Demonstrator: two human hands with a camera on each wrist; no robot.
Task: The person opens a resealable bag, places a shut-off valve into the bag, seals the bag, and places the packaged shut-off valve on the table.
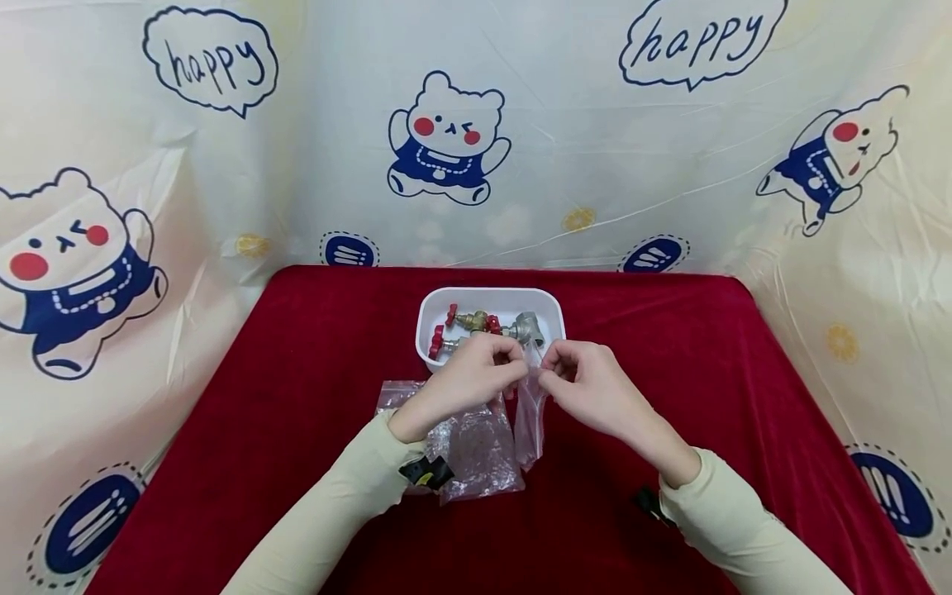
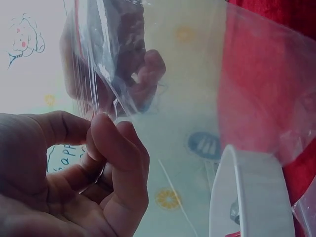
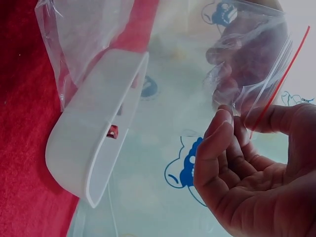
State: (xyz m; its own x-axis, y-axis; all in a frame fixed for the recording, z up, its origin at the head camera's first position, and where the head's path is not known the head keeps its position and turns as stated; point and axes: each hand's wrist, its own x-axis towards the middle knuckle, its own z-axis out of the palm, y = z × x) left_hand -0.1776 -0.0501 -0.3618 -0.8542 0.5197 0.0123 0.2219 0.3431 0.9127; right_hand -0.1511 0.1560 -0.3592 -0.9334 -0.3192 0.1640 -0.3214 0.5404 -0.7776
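Observation:
My left hand [image 1: 476,372] and my right hand [image 1: 595,384] face each other just in front of the white tray. Between them hangs a clear zip-lock bag [image 1: 530,426], its zip end up. Left thumb and fingertips pinch one side of the zip edge; the right ones pinch the other. A red line [image 3: 281,89] runs along that edge in the right wrist view. Through the clear plastic [image 2: 187,74] the left wrist view shows the opposite hand. The bag looks flat, with nothing visible inside.
The white tray [image 1: 491,292] holds several valves with red handwheels, including a brass valve [image 1: 470,320] and a larger grey metal one [image 1: 528,328]. Flat clear bags [image 1: 483,454] lie on the red cloth [image 1: 297,430] under my left forearm. A printed curtain [image 1: 565,165] encloses the table.

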